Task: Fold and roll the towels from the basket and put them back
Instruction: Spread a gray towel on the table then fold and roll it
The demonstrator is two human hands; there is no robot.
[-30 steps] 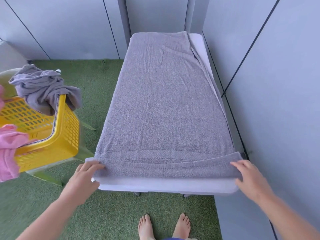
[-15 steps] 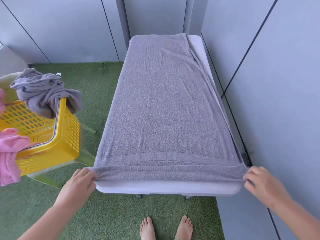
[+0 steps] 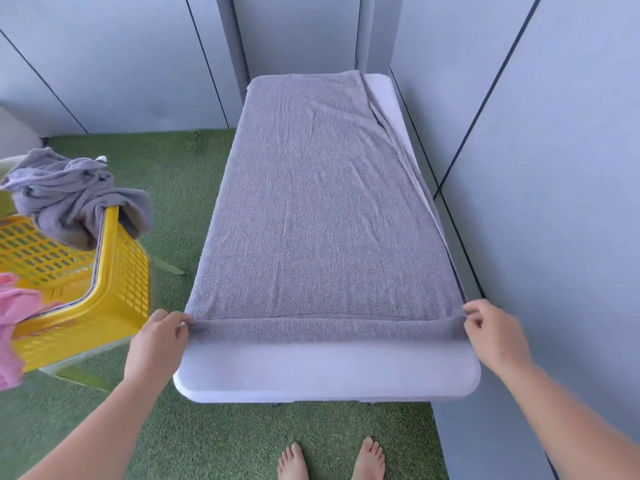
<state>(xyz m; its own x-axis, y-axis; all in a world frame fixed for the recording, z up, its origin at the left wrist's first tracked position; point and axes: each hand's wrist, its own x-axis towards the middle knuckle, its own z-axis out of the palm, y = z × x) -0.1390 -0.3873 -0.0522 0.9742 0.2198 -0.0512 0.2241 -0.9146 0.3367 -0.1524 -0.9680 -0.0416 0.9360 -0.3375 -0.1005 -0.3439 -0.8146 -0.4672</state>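
And the roll was under way! The left hand and the right hand each pinched an end of the near hem of the grey towel, fingers curled tight on the cloth, one at either side of the table. A second before, that hem had sat right at the table's front lip. Now it had been turned over on itself into a narrow roll and carried a little way up, leaving a bare white strip of table in front of it.

The rest of the grey towel lay flat along the table to its far end, with a loose fold running down its right side by the wall. This looked like the first turn of the rolling step, with nearly the whole length yet to wind. That right-side fold could make the roll come out uneven.

Off to the left, the yellow basket sat tilted. Another grey towel was draped over its rim and a pink towel hung at its near corner, so plenty of the task seemed to remain.
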